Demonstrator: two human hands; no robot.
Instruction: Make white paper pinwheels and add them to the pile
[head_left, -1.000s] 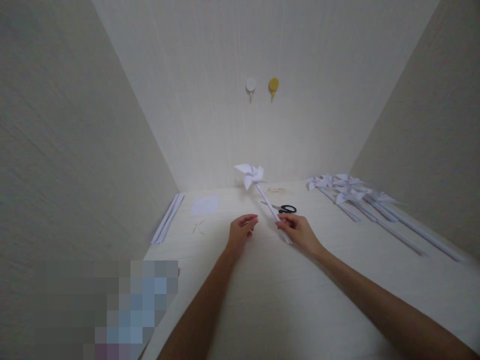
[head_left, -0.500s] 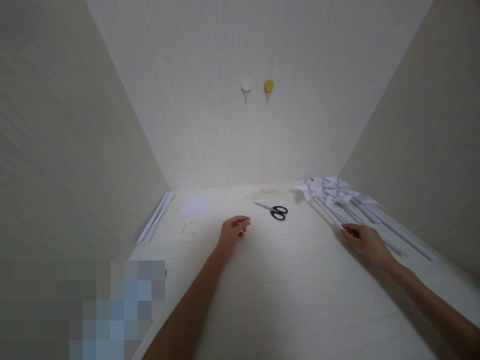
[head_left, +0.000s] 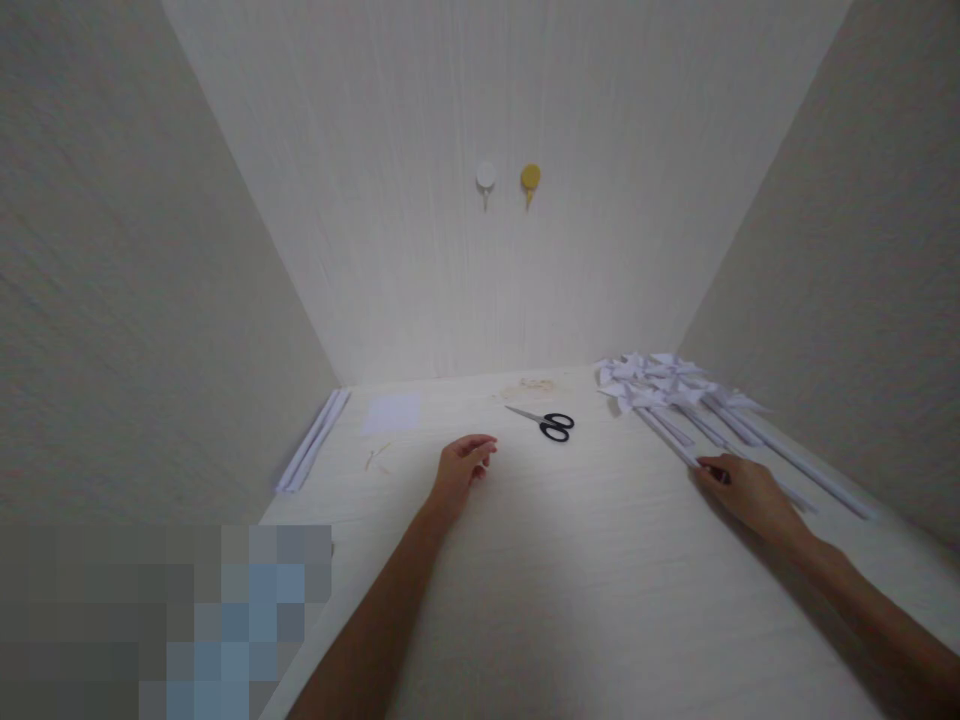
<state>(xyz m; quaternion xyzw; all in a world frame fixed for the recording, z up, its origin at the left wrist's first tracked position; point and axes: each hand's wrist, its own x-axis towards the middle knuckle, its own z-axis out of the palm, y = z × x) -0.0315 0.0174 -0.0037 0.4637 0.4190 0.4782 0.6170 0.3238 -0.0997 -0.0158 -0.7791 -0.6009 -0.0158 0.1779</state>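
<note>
The right hand (head_left: 750,492) lies low over the right side of the pale table (head_left: 585,560), its fingertips (head_left: 705,468) closed around the lower end of a white paper stick; the pinch looks light, though at this distance it is hard to tell whether the fingers truly clamp the stick or only rest on it. That stick belongs to the nearest pinwheel (head_left: 660,425), which lies flat on the table with its folded head pointing toward the back wall. It sits at the near edge of a pile of finished pinwheels (head_left: 682,385), whose white heads crowd together near the right wall while their long sticks fan out toward the person.

The left hand (head_left: 459,470) rests near the middle of the table, empty, its fingers loosely curled and slightly apart, touching nothing but the surface. A pair of black-handled scissors (head_left: 546,422) lies just beyond it, closed, well apart from the pile. Farther back on the left, a white paper square (head_left: 391,412) lies flat, and a bundle of rolled paper sticks (head_left: 311,455) lies along the left wall. Two round hooks (head_left: 508,180), one white and one yellow, are fixed side by side on the back wall.
</note>
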